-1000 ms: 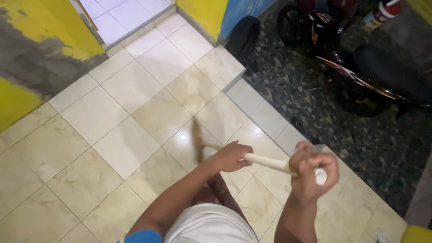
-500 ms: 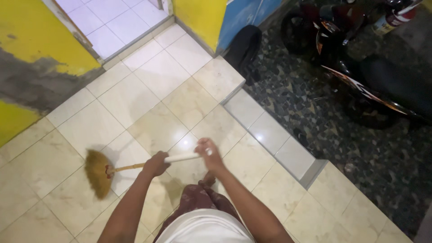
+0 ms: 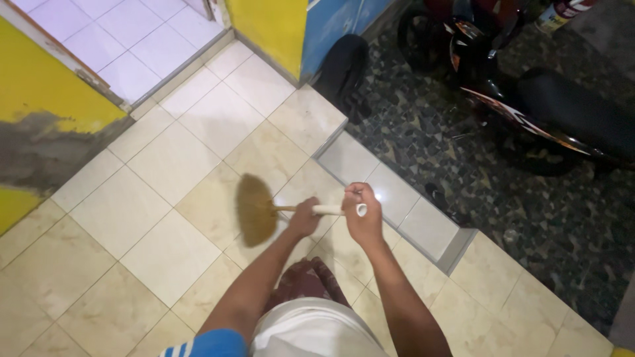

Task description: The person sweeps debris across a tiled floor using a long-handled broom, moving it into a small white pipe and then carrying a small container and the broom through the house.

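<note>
A: Status on hands?

B: Both wrapped around the broom handle (image 3: 327,209). Left hand (image 3: 305,218) clamps the shaft lower down, near where the pale handle meets the thin wooden neck. Right hand (image 3: 362,213) is fisted around the top end; the white round tip pokes out just past the fingers.

A: Broom position?

B: Handle runs roughly level, pointing left from the hands. The brush head (image 3: 254,210), a tan straw fan, is blurred and sits over the cream floor tiles (image 3: 145,198), left of the left hand. Can't tell if the bristles touch the floor.

A: Landmark?

B: Use the grey step edge (image 3: 397,198). It runs diagonally just right of the right hand. Brush head is on the tiled side of it, well apart from the edge.

A: Beyond the step?

B: Dark pebble-pattern ground (image 3: 542,218) with a parked motorcycle (image 3: 522,106) at upper right. A black tyre (image 3: 340,66) leans near the blue wall panel (image 3: 331,26), above the step's upper end.

A: Other side?

B: Yellow wall (image 3: 40,92) with a grey worn patch, far left of the step. A doorway onto white tiles (image 3: 119,33) at top left.

A: Person?

B: White shorts, blue striped sleeve at the bottom edge, one foot on the tiles below the hands.
</note>
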